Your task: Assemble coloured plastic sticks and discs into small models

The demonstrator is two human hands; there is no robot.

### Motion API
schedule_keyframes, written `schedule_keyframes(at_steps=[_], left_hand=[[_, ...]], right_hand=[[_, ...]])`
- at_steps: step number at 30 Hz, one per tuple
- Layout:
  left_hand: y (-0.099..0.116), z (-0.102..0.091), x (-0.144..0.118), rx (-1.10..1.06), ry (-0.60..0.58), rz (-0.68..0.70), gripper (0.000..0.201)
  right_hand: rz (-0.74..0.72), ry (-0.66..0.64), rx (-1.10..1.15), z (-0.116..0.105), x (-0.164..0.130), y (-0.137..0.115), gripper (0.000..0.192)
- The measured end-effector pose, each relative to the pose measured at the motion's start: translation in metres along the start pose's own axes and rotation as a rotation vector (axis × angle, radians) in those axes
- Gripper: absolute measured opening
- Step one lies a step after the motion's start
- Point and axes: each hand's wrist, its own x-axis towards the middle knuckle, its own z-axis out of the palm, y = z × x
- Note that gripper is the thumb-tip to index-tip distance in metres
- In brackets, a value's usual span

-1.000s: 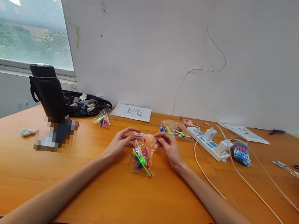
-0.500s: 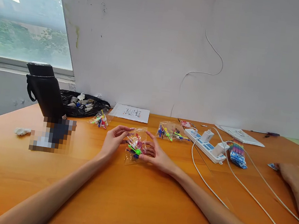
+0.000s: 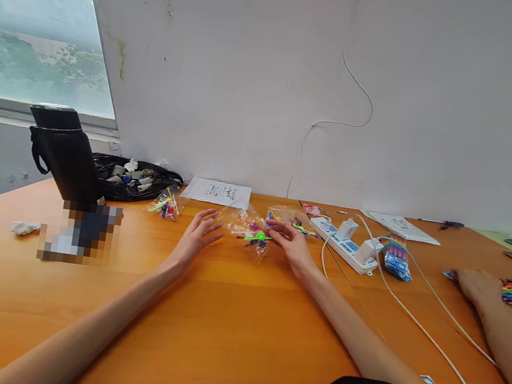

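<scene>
A clear plastic bag [image 3: 256, 236] of small colourful plastic pieces, green, pink and blue among them, is tilted above the wooden table. My right hand [image 3: 294, 248] has its fingers closed on the right edge of this bag. Left of it, my left hand [image 3: 194, 240] is apart from the bag, fingers spread with nothing in them. Behind my right hand lies similar bagged plastic pieces [image 3: 301, 227], partly hidden. Another such bag [image 3: 167, 205] lies farther left.
A black bottle [image 3: 68, 156] and a black bag of odds and ends [image 3: 138, 179] stand at left. Paper [image 3: 218, 192] lies by the wall. At right are a power strip [image 3: 346, 248] with white cables, a rainbow-coloured packet [image 3: 398, 256] and another person's hand [image 3: 478, 288] by colourful items.
My left hand has let go of the bag and opened. My right hand has moved the bag away and to the right, towards the other bagged pieces. The view has shifted slightly right.
</scene>
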Motion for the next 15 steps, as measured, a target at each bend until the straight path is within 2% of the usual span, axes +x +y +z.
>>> schedule_keyframes(at_steps=[4, 8, 10, 12, 15], left_hand=[[0.000, 0.001, -0.001, 0.011, -0.004, -0.012, 0.035], [0.003, 0.004, -0.005, 0.126, -0.017, 0.010, 0.029], [0.011, 0.011, -0.013, 0.267, -0.041, 0.074, 0.024], [0.030, 0.024, -0.031, 0.428, -0.095, 0.171, 0.019], [0.073, 0.048, -0.083, 0.543, -0.210, 0.273, 0.017]], right_hand=[[-0.035, 0.282, 0.017, -0.031, 0.014, 0.002, 0.039], [-0.085, 0.547, -0.097, -0.068, 0.025, 0.009, 0.045], [-0.114, 0.595, -0.202, -0.084, 0.029, 0.013, 0.043], [-0.114, 0.593, -0.317, -0.094, 0.031, 0.018, 0.041], [-0.060, 0.564, -0.410, -0.100, 0.034, 0.024, 0.046]])
